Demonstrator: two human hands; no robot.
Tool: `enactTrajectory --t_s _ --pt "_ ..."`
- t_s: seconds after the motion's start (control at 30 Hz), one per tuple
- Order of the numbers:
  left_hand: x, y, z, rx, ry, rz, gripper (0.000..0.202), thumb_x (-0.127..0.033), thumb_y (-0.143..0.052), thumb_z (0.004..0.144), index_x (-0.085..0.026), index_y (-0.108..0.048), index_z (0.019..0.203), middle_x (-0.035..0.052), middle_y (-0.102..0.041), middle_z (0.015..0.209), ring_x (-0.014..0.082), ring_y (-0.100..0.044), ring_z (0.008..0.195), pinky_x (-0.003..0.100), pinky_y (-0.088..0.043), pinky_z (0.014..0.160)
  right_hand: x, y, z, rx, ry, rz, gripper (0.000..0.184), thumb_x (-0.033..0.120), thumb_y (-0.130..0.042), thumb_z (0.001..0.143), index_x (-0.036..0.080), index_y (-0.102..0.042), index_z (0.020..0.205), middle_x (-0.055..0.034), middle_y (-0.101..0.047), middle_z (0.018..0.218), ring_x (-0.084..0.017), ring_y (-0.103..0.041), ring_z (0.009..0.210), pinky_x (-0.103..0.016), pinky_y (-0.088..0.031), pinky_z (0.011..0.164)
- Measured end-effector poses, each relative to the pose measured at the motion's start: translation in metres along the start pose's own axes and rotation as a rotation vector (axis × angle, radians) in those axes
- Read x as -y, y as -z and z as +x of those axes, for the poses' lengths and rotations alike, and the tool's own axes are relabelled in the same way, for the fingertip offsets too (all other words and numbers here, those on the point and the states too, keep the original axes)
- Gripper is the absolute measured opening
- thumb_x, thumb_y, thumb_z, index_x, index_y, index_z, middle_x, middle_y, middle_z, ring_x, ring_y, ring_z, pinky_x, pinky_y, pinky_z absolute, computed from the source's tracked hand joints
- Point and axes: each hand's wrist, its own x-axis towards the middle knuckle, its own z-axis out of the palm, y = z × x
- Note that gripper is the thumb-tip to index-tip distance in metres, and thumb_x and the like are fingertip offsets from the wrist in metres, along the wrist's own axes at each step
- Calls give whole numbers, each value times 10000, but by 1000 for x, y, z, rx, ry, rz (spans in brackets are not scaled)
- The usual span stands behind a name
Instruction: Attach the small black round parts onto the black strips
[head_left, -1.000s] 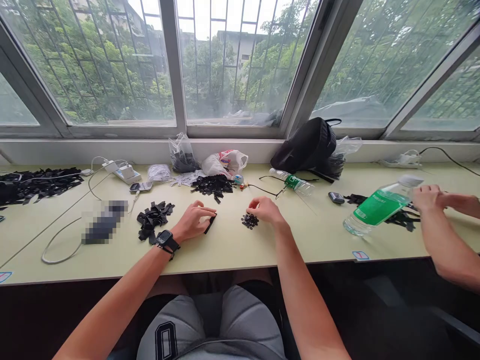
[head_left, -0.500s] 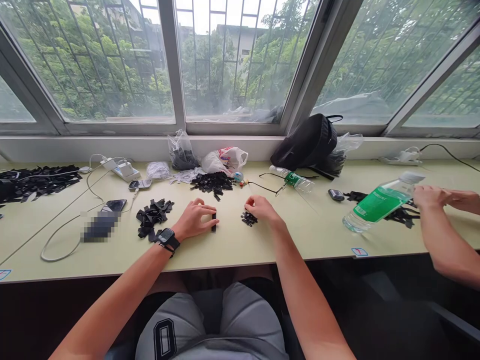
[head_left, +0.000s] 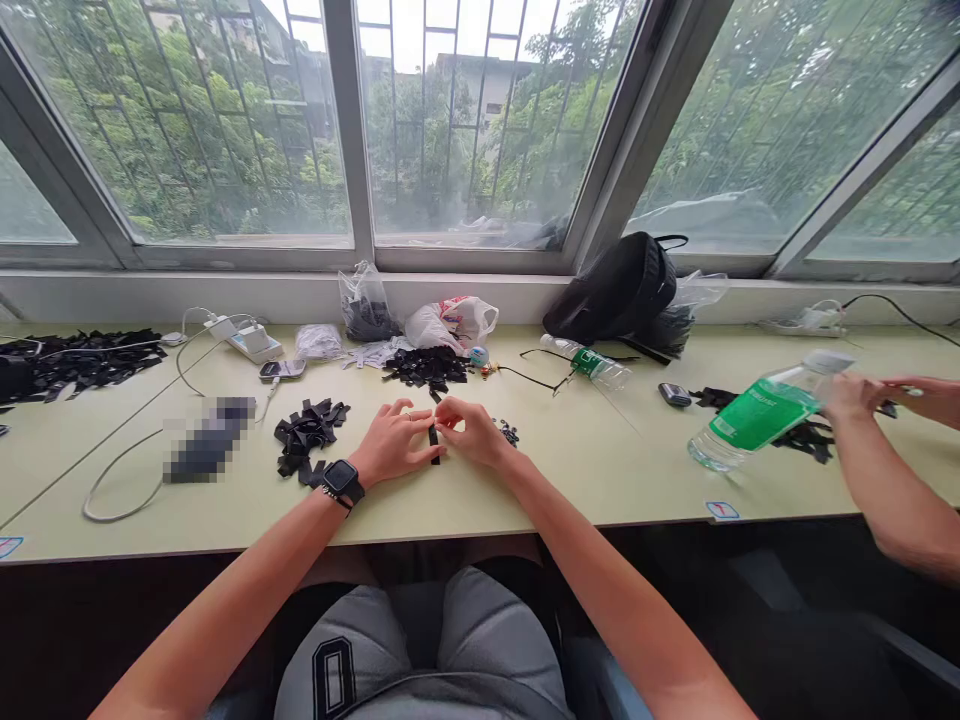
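My left hand (head_left: 396, 438) pins a short black strip (head_left: 434, 447) to the tabletop, with the thumb at its near end and the fingers beside its upper part. Over the strip's far half, my right hand (head_left: 469, 430) is closed in a pinch; what its fingertips hold is too small to make out. Partly behind that hand lies a pile of small black ring-like pieces (head_left: 510, 432). Left of my left hand is a heap of black strips (head_left: 307, 438), and a larger heap (head_left: 427, 368) lies beyond both hands.
A phone (head_left: 283, 369), cables and a power strip (head_left: 255, 345) lie to the left. Bags stand along the wall, with a black backpack (head_left: 619, 295) among them. A bottle lies on its side (head_left: 589, 362). Rightward, another person's hands (head_left: 855, 395) work near a large tilted bottle (head_left: 765, 412).
My right hand has moved left from the pile of small pieces to the strip under my left hand. The left hand stays in place, and the other person's hands have shifted slightly.
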Motion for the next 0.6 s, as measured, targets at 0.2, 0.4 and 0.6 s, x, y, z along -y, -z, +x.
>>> enactTrajectory --t_s 0.2,0.4,0.6 --pt "-2 1 0 18 3 42 352 -506 -696 922 -368 -756 1240 -12 -675 1421 370 -489 1359 527 -413 1046 -6 -7 -2 52 66 -61 132 132 -599 842 213 -631 941 -20 -727 880 -173 -658 785 -280 -517 726" --pt "1 -1 0 21 -2 39 330 -495 -690 927 -360 -763 1219 -2 -689 1399 377 -488 1370 530 -412 1030 -1 -6 -3 84 38 -48 258 90 -596 806 224 -631 1022 -5 -733 867 -158 -661 740 -269 -510 709" --pt "2 -2 0 19 1 33 402 -524 -697 920 -356 -735 1282 29 -700 1376 383 -475 1385 535 -403 1029 -2 -10 1 29 -42 63 375 116 -598 816 215 -565 1176 6 -743 832 -138 -614 649 -261 -493 650"
